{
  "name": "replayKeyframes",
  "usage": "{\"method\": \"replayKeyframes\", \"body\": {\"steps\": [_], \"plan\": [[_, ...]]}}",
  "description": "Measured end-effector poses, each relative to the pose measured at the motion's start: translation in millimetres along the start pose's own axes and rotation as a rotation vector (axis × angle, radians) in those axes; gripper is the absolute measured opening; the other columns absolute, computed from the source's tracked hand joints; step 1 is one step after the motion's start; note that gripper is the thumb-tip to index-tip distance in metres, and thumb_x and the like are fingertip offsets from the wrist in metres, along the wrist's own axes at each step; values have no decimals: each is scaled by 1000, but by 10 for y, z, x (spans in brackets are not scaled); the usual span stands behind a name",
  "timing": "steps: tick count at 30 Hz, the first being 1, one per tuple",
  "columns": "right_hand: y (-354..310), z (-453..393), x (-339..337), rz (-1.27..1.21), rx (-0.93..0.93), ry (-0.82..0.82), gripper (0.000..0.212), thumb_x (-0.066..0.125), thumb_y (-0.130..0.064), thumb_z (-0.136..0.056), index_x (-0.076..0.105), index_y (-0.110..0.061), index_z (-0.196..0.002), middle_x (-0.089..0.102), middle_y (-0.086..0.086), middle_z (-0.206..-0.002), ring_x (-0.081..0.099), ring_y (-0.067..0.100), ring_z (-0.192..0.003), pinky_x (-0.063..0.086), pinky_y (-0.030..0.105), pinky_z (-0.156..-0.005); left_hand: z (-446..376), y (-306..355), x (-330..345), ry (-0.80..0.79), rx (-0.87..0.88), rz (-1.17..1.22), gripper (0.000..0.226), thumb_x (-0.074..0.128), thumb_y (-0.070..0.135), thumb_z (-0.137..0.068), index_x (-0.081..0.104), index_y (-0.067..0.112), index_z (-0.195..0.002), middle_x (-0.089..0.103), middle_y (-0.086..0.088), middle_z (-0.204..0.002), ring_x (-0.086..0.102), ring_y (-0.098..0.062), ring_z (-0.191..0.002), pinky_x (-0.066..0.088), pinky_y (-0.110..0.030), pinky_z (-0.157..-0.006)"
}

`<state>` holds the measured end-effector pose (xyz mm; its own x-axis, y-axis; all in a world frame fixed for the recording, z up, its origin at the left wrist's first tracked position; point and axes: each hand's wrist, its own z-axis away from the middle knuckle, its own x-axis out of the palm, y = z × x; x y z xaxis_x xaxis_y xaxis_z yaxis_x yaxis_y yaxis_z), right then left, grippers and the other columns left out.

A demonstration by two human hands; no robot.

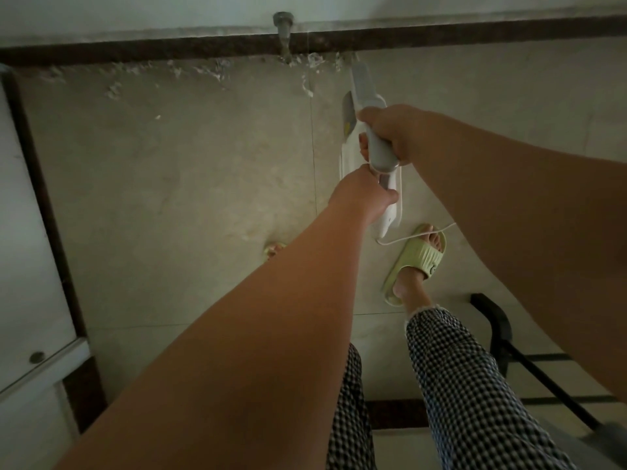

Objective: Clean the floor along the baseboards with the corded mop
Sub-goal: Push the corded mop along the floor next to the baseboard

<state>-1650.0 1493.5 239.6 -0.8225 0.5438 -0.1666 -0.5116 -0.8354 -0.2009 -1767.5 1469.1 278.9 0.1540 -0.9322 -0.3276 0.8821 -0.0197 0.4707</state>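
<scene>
The white corded mop [364,96] stands upright in front of me, seen from above, its lower end reaching the dark baseboard [169,49] at the far wall. My right hand [390,134] is wrapped around the grey handle [381,154]. Just below it my left hand [363,195] grips the mop's white body. A thin white cord [420,234] trails from the mop to the right, past my right foot. The mop head itself is hidden behind the body.
White debris [210,71] lies on the beige tiles along the baseboard. A grey doorstop [283,28] sticks out of the wall. A second baseboard [44,198] runs down the left. My green slipper [415,262] is planted near the cord. A black frame [502,334] stands at lower right.
</scene>
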Motion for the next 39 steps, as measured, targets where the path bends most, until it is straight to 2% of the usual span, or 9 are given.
{"method": "replayKeyframes", "body": {"steps": [3,8,12,17,23,28,32,39], "plan": [[-16,9,79,-5,1,-3,24,59,-32,-92,53,-9,-88,56,1,-63,52,12,-51,49,25,-58,-7,-42,-41,4,-8,2,51,67,37,-87,50,13,-129,63,-4,-117,62,-24,-104,51,-36,-88],[-29,15,192,-32,3,4,29,58,-35,-94,50,-10,-82,54,0,-62,51,11,-53,50,25,-70,-3,-127,-125,12,0,-30,49,66,36,-88,51,11,-127,63,-5,-118,62,-24,-105,48,-32,-84],[-15,41,230,-40,24,8,30,59,-36,-93,50,-10,-80,54,-1,-62,51,10,-52,50,23,-65,20,-170,-150,1,7,-40,48,66,36,-88,51,11,-127,64,-4,-115,62,-23,-101,46,-30,-78],[26,71,266,-59,22,7,27,60,-34,-92,51,-11,-81,55,0,-63,53,11,-52,49,25,-53,56,-233,-181,-1,14,-61,45,66,36,-88,52,12,-123,64,-4,-111,61,-22,-96,48,-32,-80],[-11,80,349,-18,31,10,30,58,-38,-93,51,-11,-83,54,-1,-61,52,11,-51,49,25,-54,48,-265,-232,0,11,-56,46,66,37,-88,51,12,-124,63,-4,-110,62,-23,-98,46,-31,-76],[-10,63,422,-24,35,12,30,57,-38,-94,50,-11,-81,54,0,-62,51,11,-50,49,24,-55,40,-306,-263,6,5,-53,47,66,36,-88,52,12,-126,64,-5,-115,61,-24,-103,48,-33,-83],[-7,69,458,-28,41,7,29,58,-37,-93,50,-11,-82,54,0,-63,51,11,-50,49,24,-55,51,-346,-280,7,1,-53,47,66,37,-88,52,12,-125,64,-5,-114,62,-23,-101,47,-33,-81],[6,112,520,-23,42,-6,28,59,-36,-92,52,-11,-84,54,0,-61,52,11,-49,48,26,-51,88,-413,-316,6,-15,-64,46,65,39,-88,52,12,-123,63,-5,-113,61,-24,-102,50,-38,-88]]}}
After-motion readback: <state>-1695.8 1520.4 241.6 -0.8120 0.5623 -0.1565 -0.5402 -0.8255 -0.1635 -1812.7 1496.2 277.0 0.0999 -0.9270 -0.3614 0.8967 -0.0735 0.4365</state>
